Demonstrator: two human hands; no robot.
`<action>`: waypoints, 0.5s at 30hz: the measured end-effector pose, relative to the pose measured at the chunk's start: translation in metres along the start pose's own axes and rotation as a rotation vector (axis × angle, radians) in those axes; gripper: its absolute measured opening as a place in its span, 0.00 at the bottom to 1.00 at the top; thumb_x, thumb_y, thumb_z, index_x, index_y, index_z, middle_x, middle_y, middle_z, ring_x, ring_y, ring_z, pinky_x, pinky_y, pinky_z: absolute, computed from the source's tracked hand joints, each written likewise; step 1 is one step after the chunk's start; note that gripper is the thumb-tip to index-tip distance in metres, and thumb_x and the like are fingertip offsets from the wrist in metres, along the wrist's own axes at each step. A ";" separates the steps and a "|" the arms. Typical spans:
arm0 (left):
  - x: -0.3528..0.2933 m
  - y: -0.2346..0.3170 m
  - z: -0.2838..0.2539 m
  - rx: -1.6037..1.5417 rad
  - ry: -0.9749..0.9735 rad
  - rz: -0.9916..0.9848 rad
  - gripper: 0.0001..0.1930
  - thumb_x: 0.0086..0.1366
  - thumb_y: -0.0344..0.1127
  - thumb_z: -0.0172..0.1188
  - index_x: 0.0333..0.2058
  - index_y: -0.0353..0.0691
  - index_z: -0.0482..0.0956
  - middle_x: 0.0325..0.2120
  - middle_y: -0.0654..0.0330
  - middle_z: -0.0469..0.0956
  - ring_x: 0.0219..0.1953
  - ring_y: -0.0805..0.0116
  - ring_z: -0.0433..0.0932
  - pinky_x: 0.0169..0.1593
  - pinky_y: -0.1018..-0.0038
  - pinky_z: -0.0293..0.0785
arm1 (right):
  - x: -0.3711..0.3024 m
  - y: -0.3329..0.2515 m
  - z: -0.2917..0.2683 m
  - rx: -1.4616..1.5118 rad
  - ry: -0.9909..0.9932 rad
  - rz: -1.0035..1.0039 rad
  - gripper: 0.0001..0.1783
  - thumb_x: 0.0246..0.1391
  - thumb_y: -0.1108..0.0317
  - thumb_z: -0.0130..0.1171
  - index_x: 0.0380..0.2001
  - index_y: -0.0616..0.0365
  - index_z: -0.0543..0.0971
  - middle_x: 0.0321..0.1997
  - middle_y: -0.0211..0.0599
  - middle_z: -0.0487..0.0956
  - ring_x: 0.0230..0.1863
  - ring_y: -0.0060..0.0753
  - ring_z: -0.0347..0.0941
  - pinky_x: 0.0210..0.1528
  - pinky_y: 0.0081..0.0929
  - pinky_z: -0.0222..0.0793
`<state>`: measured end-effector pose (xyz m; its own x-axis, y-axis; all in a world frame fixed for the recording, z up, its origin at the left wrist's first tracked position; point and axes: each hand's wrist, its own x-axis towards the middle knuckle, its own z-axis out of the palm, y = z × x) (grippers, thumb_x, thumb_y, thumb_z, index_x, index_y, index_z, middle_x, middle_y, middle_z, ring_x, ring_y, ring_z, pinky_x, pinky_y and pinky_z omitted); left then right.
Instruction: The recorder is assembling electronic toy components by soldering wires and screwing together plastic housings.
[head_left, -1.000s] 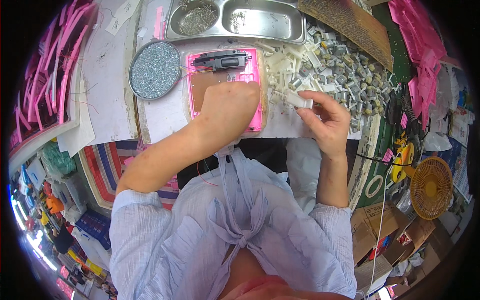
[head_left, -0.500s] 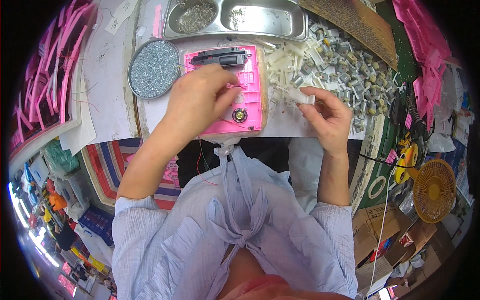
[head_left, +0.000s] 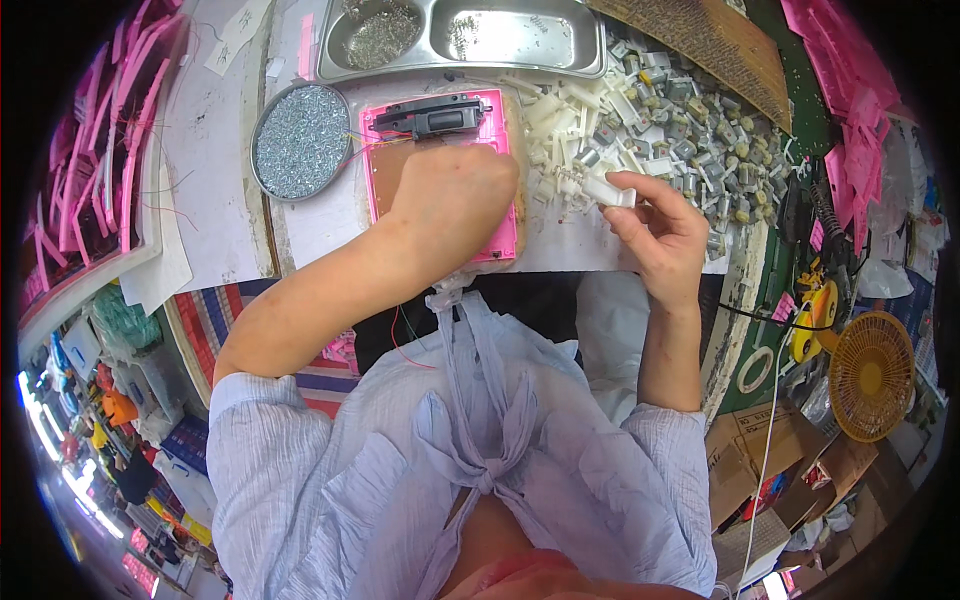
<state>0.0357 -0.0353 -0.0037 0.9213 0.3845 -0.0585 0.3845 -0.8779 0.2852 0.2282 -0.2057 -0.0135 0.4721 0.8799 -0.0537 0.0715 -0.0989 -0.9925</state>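
A flat pink plastic housing [head_left: 510,225] lies on the table before me. Across its far end sits a black plastic part [head_left: 430,118] with thin wires at its left side. Left of the middle, a brown surface [head_left: 390,165] shows inside the housing. My left hand [head_left: 455,195] is closed over the housing, back of the hand up; its fingertips and anything in them are hidden. Between the thumb and fingers of my right hand [head_left: 665,235] is a small white plastic piece [head_left: 612,194], held at the near edge of a pile of motors and white parts.
The pile of small motors [head_left: 700,150] and white pieces spreads to the right. A round tin of screws [head_left: 300,142] stands left of the housing. Behind are a divided metal tray [head_left: 515,70] and a brown board [head_left: 710,40]. Pink parts [head_left: 90,150] fill a container at left.
My left hand has moved right and turned over the housing, hiding its round speaker-like part and uncovering the brown surface. My right hand stays nearly in place, still holding the white piece.
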 end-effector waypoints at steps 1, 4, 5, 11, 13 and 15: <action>0.002 0.000 0.001 -0.001 0.007 0.008 0.04 0.60 0.33 0.62 0.30 0.39 0.82 0.26 0.53 0.82 0.28 0.49 0.83 0.32 0.57 0.79 | 0.000 -0.001 0.001 -0.004 0.006 -0.009 0.17 0.53 0.76 0.71 0.48 0.62 0.85 0.38 0.27 0.81 0.34 0.15 0.72 0.40 0.16 0.71; 0.004 -0.005 0.006 -0.021 0.031 -0.002 0.04 0.60 0.32 0.62 0.30 0.39 0.82 0.26 0.53 0.82 0.28 0.50 0.83 0.32 0.57 0.79 | 0.002 -0.002 0.000 -0.022 0.005 -0.027 0.17 0.53 0.76 0.71 0.48 0.61 0.85 0.36 0.26 0.80 0.33 0.15 0.71 0.38 0.16 0.69; 0.003 -0.007 0.009 -0.032 0.038 -0.012 0.04 0.60 0.32 0.62 0.30 0.40 0.82 0.26 0.53 0.82 0.29 0.51 0.83 0.32 0.57 0.79 | 0.002 -0.001 -0.001 -0.029 0.000 -0.029 0.17 0.53 0.76 0.71 0.48 0.61 0.85 0.36 0.26 0.80 0.33 0.14 0.71 0.37 0.16 0.69; -0.010 -0.004 0.010 -0.092 0.117 -0.052 0.06 0.61 0.35 0.63 0.32 0.39 0.83 0.25 0.51 0.82 0.30 0.49 0.83 0.34 0.57 0.79 | 0.006 -0.002 0.007 -0.033 -0.053 -0.008 0.17 0.53 0.75 0.72 0.47 0.61 0.85 0.33 0.23 0.77 0.32 0.13 0.69 0.36 0.14 0.66; -0.009 -0.004 0.011 -0.091 0.083 -0.056 0.06 0.61 0.35 0.63 0.32 0.39 0.83 0.25 0.51 0.81 0.30 0.49 0.83 0.34 0.57 0.79 | 0.007 0.002 0.007 -0.042 -0.054 0.011 0.17 0.53 0.75 0.72 0.47 0.61 0.85 0.32 0.23 0.76 0.32 0.14 0.68 0.36 0.14 0.65; -0.005 -0.004 0.008 -0.086 0.058 -0.057 0.07 0.62 0.35 0.64 0.31 0.38 0.83 0.25 0.50 0.81 0.30 0.49 0.83 0.34 0.57 0.79 | 0.010 0.001 0.008 -0.056 -0.057 0.011 0.17 0.53 0.75 0.72 0.47 0.61 0.85 0.32 0.22 0.76 0.32 0.14 0.69 0.36 0.14 0.66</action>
<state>0.0299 -0.0359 -0.0121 0.8920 0.4514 -0.0226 0.4278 -0.8272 0.3642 0.2262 -0.1937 -0.0155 0.4226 0.9035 -0.0722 0.1165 -0.1331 -0.9842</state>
